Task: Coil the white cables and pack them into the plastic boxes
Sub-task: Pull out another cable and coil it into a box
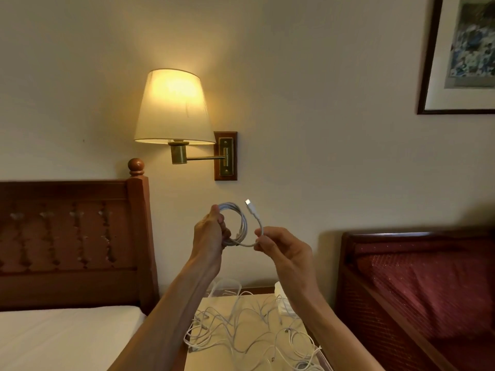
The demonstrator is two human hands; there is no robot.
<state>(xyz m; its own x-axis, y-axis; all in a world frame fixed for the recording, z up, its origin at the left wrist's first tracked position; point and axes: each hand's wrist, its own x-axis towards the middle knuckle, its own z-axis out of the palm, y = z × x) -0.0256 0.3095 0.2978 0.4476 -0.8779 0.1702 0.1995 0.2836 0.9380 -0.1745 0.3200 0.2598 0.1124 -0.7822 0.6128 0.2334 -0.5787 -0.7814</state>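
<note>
At the bottom centre of the frame, a pale bedside table [211, 354] carries a loose tangle of white cables [241, 336] spread over most of its top. At the table's far edge stand clear plastic boxes [227, 286], partly hidden behind the forearms, with a white object [281, 290] just to their right that is too obscured to identify.

Both forearms rise from the lower edge toward mid-frame. The left hand [210, 232] has its fingers curled around a coiled white cable [237, 223], gripping the loops on their left side. The right hand [281, 246] pinches the free tail of the same cable between thumb and fingertips, and that tail curves upward to a white connector [248, 202] pointing up, just right of the coil.

A wooden headboard [72, 236] and white mattress [67, 336] fill the lower left; a red upholstered seat [423, 285] with a dark wood frame fills the lower right. On the wall behind, a lit wall lamp [172, 108] sits above the hands, and a framed picture [466, 54] hangs at the upper right
</note>
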